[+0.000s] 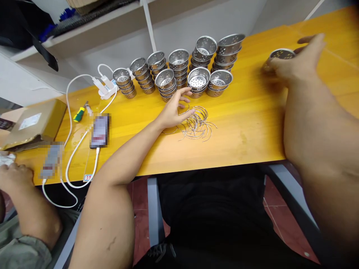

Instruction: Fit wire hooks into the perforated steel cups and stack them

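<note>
My right hand (300, 63) is at the far right, blurred, with its thumb and fingers around a small perforated metal cup (282, 54). My left hand (174, 110) is open with its fingers apart, over the left side of a loose heap of thin curved metal wires (199, 123). Just beyond its fingertips stands a short stack of perforated metal cups (198, 79). Similar stacks flank that one, at the front left (165, 79) and front right (220, 80). Behind them rises a row of taller stacks, including one of wider cups (230, 45) at its right end.
Left of the cups lie a white power strip (108, 89) with cables, a green and yellow screwdriver handle (79, 114), and a phone (99, 130). A cardboard box (36, 123) and another person's hand (17, 177) are further left. The yellow table (238, 142) backs onto a shelf.
</note>
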`<state>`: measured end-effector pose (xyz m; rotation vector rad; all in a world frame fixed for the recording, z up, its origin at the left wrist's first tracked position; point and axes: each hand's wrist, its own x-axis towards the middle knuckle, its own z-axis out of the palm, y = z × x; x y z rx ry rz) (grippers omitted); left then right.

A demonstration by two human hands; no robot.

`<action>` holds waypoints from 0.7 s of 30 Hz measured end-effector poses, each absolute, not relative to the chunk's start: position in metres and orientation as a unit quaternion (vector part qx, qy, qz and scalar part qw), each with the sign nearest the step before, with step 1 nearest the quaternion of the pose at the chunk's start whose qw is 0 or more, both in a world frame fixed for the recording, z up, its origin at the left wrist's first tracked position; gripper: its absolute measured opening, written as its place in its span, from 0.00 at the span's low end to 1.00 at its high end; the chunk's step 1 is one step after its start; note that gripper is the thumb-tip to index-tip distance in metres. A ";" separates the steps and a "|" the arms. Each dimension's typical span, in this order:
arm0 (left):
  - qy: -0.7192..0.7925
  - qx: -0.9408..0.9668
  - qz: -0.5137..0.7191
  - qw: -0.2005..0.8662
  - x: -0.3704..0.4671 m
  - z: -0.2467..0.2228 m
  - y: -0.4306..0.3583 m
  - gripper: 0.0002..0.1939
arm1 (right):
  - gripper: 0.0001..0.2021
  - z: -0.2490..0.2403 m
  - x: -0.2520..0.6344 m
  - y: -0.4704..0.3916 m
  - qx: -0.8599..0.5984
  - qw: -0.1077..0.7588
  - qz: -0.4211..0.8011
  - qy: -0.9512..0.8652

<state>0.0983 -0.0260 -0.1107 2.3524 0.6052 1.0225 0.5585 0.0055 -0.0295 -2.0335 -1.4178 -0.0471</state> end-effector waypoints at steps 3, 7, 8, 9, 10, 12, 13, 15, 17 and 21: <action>0.202 0.864 0.384 0.257 0.098 -0.111 -0.025 0.50 | 0.50 -0.027 0.544 -0.014 -0.794 0.363 0.102 -0.476; 0.198 0.870 0.376 0.250 0.097 -0.114 -0.021 0.51 | 0.52 -0.010 0.522 -0.032 -0.757 0.305 0.142 -0.560; 0.199 0.871 0.373 0.249 0.097 -0.115 -0.021 0.52 | 0.51 -0.006 0.517 -0.035 -0.753 0.284 0.145 -0.576; 0.200 0.872 0.372 0.249 0.097 -0.115 -0.021 0.52 | 0.51 -0.002 0.513 -0.038 -0.749 0.264 0.152 -0.588; 0.202 0.872 0.371 0.249 0.097 -0.115 -0.021 0.52 | 0.51 0.002 0.511 -0.040 -0.745 0.246 0.160 -0.599; 0.208 0.872 0.364 0.251 0.096 -0.113 -0.023 0.52 | 0.52 0.007 0.508 -0.044 -0.737 0.219 0.179 -0.614; 0.211 0.872 0.364 0.251 0.096 -0.112 -0.024 0.51 | 0.52 0.008 0.508 -0.045 -0.734 0.208 0.190 -0.618; 0.213 0.872 0.362 0.252 0.096 -0.110 -0.024 0.51 | 0.55 0.009 0.511 -0.045 -0.728 0.187 0.204 -0.627; 0.213 0.872 0.363 0.250 0.095 -0.109 -0.024 0.51 | 0.54 0.009 0.513 -0.046 -0.720 0.180 0.193 -0.642; 0.218 0.873 0.357 0.249 0.095 -0.110 -0.023 0.52 | 0.31 0.016 0.507 -0.052 -0.664 0.304 0.105 -0.675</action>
